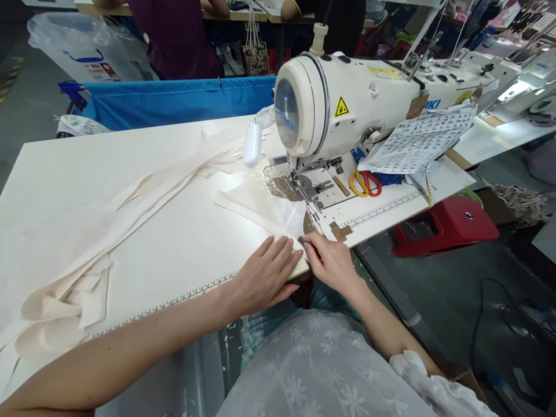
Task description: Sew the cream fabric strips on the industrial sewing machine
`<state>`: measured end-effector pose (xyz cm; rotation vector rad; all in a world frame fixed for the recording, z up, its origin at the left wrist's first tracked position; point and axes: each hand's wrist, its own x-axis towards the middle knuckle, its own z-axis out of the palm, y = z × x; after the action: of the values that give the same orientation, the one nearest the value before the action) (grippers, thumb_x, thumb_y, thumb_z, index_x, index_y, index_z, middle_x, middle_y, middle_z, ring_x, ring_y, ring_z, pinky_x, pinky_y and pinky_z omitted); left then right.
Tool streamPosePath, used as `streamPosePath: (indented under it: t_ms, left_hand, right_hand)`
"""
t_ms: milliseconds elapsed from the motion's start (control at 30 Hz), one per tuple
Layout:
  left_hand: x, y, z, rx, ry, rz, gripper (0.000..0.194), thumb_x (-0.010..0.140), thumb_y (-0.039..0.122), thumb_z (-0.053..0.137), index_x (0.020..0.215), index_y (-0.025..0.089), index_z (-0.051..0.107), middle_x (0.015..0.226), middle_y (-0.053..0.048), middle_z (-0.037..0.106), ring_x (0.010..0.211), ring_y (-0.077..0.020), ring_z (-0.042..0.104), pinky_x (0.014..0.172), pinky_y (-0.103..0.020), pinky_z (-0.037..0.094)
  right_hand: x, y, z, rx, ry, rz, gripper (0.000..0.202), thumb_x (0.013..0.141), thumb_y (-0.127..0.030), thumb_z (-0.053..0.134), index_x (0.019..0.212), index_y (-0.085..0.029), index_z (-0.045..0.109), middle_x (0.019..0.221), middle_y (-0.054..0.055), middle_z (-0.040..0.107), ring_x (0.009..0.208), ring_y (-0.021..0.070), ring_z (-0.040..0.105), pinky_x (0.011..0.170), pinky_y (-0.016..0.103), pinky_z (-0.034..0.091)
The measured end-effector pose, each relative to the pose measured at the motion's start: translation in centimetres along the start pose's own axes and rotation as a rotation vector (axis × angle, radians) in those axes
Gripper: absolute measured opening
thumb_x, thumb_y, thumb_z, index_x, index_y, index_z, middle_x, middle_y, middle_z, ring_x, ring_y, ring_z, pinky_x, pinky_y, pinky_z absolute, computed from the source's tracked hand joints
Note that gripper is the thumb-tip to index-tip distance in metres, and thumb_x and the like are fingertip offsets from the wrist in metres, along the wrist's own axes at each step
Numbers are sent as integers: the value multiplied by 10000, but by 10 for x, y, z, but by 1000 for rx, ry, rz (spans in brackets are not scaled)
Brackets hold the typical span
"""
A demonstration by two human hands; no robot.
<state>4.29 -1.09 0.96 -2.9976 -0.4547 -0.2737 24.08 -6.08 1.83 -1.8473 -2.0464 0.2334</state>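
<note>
A piece of cream fabric (254, 202) runs from under the presser foot of the white sewing machine (351, 98) to the table's front edge. On its near end my left hand (264, 275) lies flat, fingers stretched out. My right hand (332, 260) is closed in a pinch at the fabric's near corner, just right of my left fingertips. A small dark object (300, 240) shows at its fingertips; its kind is too small to make out. More cream fabric strips (143, 214) lie in a long loose pile across the left of the table.
Yellow-and-red-handled scissors (365, 183) lie right of the needle. A printed sheet (419, 139) leans by the machine. Measuring tape (174, 300) runs along the white table's (56, 174) front edge. A red stool (447, 226) stands at right; a person in purple (174, 35) sits beyond the blue cloth (174, 101).
</note>
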Motion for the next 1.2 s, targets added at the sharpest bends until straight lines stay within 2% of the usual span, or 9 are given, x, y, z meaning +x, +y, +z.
streamPosePath:
  t_ms: [233,367,533,667,800,1000,1200]
  left_hand:
    - [0,1,-2,4,18,0,577,990,476,452,1375,51,511,1359,-233,556,1277,-372,501,1070,-508,353]
    - [0,2,-1,18,39,-16,546,996,473,443,1363,76,522,1358,-217,564,1263,-363,514,1039,-499,388]
    - [0,1,-3,40,48,-28,528,1013,459,413,1361,78,525,1347,-207,574,1256,-352,519,1039,-502,393]
    - [0,-6,-7,34,65,-83,494,1029,401,370,1307,43,567,1324,-197,588,1255,-335,514,1064,-497,380]
    - [-2,-9,-6,-18,59,-23,502,1027,377,367,1319,14,552,1310,-188,601,1248,-314,520,1090,-469,362]
    - [-5,-5,0,-36,24,-12,555,985,439,458,1359,32,518,1322,-211,578,1268,-360,503,1091,-498,340]
    - [-3,-3,-1,-25,11,-15,580,967,462,482,1367,43,500,1333,-222,566,1265,-372,500,1087,-506,331]
  right_hand:
    - [6,-4,-2,-83,-70,-16,211,986,-209,401,1039,-192,604,870,44,746,740,179,687,605,261,338]
    - [-9,0,-11,-135,-99,-54,210,967,-186,404,970,-187,614,795,38,726,690,172,668,591,265,318]
    - [-27,6,-19,-125,-78,-35,191,968,-188,419,961,-196,610,745,6,717,631,155,645,572,259,309]
    - [-10,-1,-12,-149,-96,-35,186,967,-194,427,981,-190,612,822,25,735,683,170,669,568,271,305]
    - [9,-11,-5,-167,-130,-38,183,964,-189,430,993,-190,610,821,32,731,705,184,682,576,277,312]
    - [6,-10,2,-26,-15,24,201,990,-209,398,1057,-188,587,860,36,748,710,178,692,614,260,368]
    - [12,-12,4,-72,-65,8,196,984,-201,404,1044,-182,589,877,44,751,729,188,701,603,272,362]
